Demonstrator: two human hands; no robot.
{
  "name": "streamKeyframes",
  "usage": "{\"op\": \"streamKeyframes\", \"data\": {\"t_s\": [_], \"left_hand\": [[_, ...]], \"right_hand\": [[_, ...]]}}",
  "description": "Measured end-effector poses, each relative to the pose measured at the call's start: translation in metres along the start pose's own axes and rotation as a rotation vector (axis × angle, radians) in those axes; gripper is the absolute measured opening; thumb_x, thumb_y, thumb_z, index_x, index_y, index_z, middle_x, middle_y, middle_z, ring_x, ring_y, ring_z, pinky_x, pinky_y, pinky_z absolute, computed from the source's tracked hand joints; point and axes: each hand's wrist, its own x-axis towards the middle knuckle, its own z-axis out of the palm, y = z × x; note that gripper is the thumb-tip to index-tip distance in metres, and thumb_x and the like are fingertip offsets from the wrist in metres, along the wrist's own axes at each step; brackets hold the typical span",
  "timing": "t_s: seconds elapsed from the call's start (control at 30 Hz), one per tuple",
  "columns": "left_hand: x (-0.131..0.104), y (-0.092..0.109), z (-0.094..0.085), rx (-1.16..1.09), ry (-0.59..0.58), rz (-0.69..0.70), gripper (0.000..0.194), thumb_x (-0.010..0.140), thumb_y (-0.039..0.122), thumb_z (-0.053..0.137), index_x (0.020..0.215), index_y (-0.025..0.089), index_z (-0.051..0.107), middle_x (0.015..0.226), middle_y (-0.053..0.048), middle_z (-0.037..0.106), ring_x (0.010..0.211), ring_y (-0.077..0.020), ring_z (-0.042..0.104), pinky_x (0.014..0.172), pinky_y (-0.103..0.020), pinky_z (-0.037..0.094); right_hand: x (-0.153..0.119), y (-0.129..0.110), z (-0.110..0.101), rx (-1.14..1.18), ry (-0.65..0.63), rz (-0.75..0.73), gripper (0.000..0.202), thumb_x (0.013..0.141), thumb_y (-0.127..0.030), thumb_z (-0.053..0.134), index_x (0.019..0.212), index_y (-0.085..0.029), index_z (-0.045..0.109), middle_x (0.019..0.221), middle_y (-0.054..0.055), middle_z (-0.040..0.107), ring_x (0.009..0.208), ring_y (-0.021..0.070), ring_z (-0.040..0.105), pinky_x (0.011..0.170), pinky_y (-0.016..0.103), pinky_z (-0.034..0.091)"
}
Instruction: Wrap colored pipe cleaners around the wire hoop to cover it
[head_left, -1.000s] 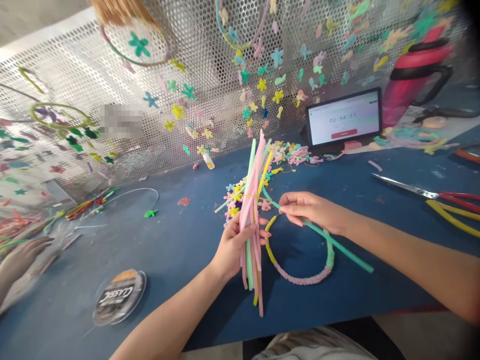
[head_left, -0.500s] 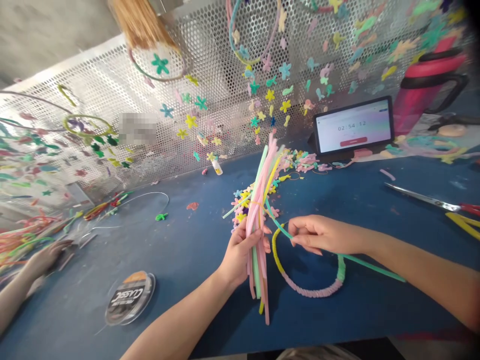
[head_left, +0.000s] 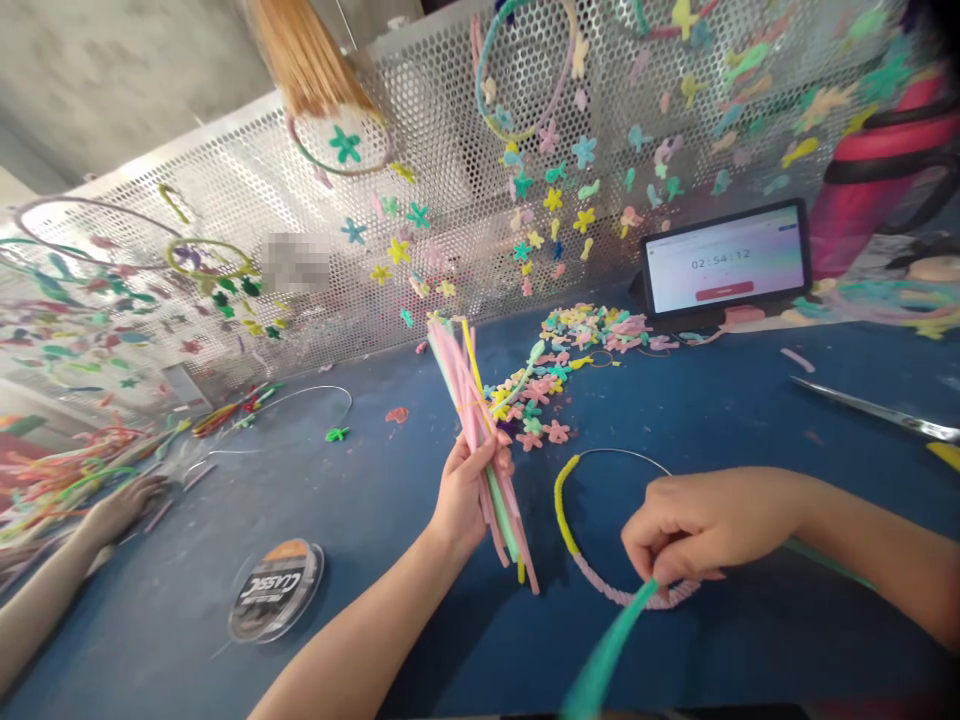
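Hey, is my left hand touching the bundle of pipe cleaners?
Touching. The head view shows the left hand closed around the bundle of pipe cleaners, thumb across its front.

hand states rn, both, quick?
Left hand: closed, holding the bundle of pastel stems.
Right hand: closed in a pinch, holding the teal stem.

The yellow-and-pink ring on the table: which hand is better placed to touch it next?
Probably the right hand: in this view it overlaps the right side of the ring, though pinching a green strip. The left hand, off to the ring's left, grips a bundle of strips.
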Motion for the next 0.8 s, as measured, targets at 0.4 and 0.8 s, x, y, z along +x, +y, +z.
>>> {"op": "streamKeyframes", "data": {"t_s": [0.4,0.8], "left_hand": [[0.027,0.041,-0.038,1.148,0.109,0.104,0.032,0.076,0.032,0.052,0.104,0.017,0.049,0.07,-0.002,0.063,0.063,-0.0179,0.062,0.064,-0.03,0.048],[0.011,0.031,-0.005,1.684,-0.139,0.562,0.029,0.086,0.04,0.043,0.095,0.018,0.061,0.095,-0.008,0.064,0.087,-0.0204,0.06,0.076,-0.03,0.047]], "right_hand": [[-0.017,0.023,-0.032,0.369,0.806,-0.021,0.025,0.089,-0.04,0.044,0.086,-0.016,0.051,0.058,-0.002,0.053,0.049,0.0073,0.036,0.046,0.02,0.026],[-0.014,0.032,-0.029,0.485,0.797,-0.052,0.023,0.086,-0.038,0.05,0.083,-0.015,0.052,0.066,0.002,0.061,0.05,0.0054,0.042,0.048,0.018,0.033]]}}
